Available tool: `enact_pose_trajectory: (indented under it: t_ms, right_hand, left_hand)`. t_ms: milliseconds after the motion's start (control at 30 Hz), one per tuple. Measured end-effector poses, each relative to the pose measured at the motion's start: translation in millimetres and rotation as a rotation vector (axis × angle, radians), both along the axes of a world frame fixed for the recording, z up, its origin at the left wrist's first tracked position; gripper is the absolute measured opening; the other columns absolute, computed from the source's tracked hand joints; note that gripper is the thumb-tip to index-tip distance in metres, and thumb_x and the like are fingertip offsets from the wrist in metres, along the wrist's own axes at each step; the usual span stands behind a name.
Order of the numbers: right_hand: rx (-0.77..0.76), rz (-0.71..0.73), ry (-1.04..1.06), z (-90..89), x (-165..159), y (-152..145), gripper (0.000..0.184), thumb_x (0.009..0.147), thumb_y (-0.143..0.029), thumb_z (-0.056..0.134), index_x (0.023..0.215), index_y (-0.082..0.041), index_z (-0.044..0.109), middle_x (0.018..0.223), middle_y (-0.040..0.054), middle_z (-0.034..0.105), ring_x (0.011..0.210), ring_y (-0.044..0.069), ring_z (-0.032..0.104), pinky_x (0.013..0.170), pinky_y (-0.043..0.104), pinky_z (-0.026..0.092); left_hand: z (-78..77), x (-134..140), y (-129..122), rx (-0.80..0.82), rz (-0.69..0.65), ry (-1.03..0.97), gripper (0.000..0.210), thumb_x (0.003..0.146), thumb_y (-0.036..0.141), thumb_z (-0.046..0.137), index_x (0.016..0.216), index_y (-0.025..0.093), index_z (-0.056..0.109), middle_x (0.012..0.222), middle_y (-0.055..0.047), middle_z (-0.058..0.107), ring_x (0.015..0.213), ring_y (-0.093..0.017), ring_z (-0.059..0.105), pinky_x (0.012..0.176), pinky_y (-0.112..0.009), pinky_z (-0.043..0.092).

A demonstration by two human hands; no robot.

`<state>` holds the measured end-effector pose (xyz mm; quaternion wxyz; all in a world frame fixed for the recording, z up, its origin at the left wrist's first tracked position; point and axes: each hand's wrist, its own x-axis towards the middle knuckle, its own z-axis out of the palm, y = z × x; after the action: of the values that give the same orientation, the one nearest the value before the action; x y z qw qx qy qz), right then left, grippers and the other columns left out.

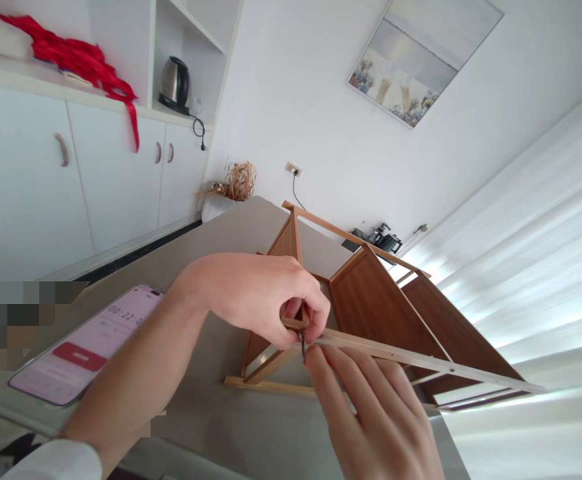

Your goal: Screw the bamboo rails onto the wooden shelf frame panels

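A wooden shelf rack (381, 300) with brown panels and pale rails lies on its side across the grey table. At the near corner of its frame, the thumb and index finger of my left hand (255, 297) pinch a small metal screw (302, 341). The other fingers of that hand curl around the wooden corner, and their tips are partly hidden. My right hand (375, 413) rests on the near rail (401, 353), fingers bent over it, the index fingertip right beside the screw. Its thumb is hidden.
A phone (83, 347) showing a running timer lies on the grey table (211, 427) by my left forearm. Beyond stand white cabinets (115, 160) with a kettle (175, 83) and red ribbon (71, 57). Dried plants (238, 180) and black appliances (383, 237) are behind the table.
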<state>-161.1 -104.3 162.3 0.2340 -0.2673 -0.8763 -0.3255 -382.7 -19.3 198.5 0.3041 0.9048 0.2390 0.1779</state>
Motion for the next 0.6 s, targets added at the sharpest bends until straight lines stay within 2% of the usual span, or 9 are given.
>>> enact_pose_trajectory:
  t_ms: [167,267,367,433,500,600]
  right_hand:
    - [-0.198,0.059,0.194,-13.3,-2,3,0.015,0.095,-0.007,0.058,0.107,-0.009,0.066,0.079,0.0031,0.070,0.065,0.012,0.060,0.065,0.029,0.040]
    - [-0.159,0.064,0.219,-21.5,-5,3,0.017,0.094,-0.006,0.059,0.109,-0.007,0.066,0.078,0.0045,0.069,0.064,0.013,0.060,0.064,0.030,0.040]
    - [-0.064,0.055,0.227,-30.3,-7,2,0.015,0.092,-0.004,0.058,0.105,-0.006,0.066,0.083,0.0087,0.070,0.072,0.016,0.064,0.066,0.031,0.042]
    - [0.003,0.051,0.273,-35.0,-9,2,0.013,0.094,-0.005,0.056,0.100,-0.008,0.067,0.082,0.0083,0.070,0.074,0.017,0.064,0.067,0.032,0.041]
    - [0.039,0.040,0.305,-36.0,-9,1,0.016,0.096,-0.006,0.052,0.099,-0.010,0.067,0.082,0.0075,0.070,0.075,0.017,0.063,0.068,0.032,0.040]
    - [-0.007,0.011,0.236,-28.9,-4,0,0.020,0.097,-0.006,0.050,0.105,-0.010,0.068,0.087,0.0084,0.071,0.078,0.016,0.063,0.070,0.031,0.041]
  left_hand:
    - [-1.0,-1,1,-0.015,0.004,-0.002,0.016,0.075,0.014,0.065,0.084,0.025,0.073,0.080,0.004,0.062,0.072,-0.011,0.056,0.065,-0.023,0.040]
    - [-1.1,-1,0,-0.014,0.008,-0.003,0.016,0.075,0.015,0.065,0.084,0.024,0.073,0.081,0.003,0.063,0.073,-0.011,0.056,0.066,-0.023,0.040]
    - [-1.4,-1,0,-0.006,0.016,-0.004,0.014,0.076,0.015,0.064,0.083,0.023,0.073,0.081,0.003,0.063,0.072,-0.011,0.056,0.066,-0.023,0.041]
    - [-1.5,0,-1,-0.003,0.012,-0.010,0.012,0.076,0.015,0.064,0.082,0.022,0.073,0.081,0.002,0.063,0.072,-0.011,0.056,0.066,-0.023,0.041]
    - [-1.5,0,-1,-0.003,0.010,-0.014,0.012,0.076,0.015,0.065,0.081,0.022,0.072,0.081,0.002,0.064,0.073,-0.011,0.056,0.067,-0.023,0.041]
    - [-1.2,1,-1,-0.008,0.021,0.003,0.014,0.075,0.014,0.065,0.082,0.023,0.072,0.082,0.003,0.064,0.074,-0.011,0.057,0.068,-0.022,0.041]
